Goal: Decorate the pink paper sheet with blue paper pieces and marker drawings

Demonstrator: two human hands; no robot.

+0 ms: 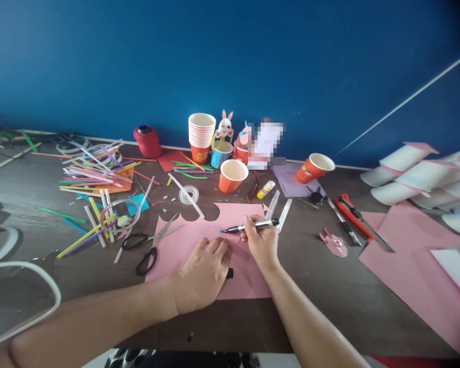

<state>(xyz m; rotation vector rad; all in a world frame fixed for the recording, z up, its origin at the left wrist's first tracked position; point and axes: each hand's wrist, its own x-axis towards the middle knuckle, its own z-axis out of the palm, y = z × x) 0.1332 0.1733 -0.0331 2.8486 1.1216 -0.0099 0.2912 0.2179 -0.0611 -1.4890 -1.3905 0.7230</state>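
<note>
A pink sheet (176,255) with scalloped cut-outs along its far edge lies flat on the dark table. My right hand (262,243) grips a black and silver marker (258,224), its tip pointing left just over the sheet. My left hand (209,268) rests on the sheet with its fingers curled, and a small black cap (230,273) pokes out beside it. What is under the left palm is hidden. Black-handled scissors (147,245) lie with blades apart over the sheet's left edge.
Colored strips (92,171) are heaped at the left. Behind the sheet are stacked paper cups (202,133), a single orange cup (233,176), a tape roll (188,194) and a glue stick (266,189). A red cutter (354,217) and paper rolls (421,179) are at the right.
</note>
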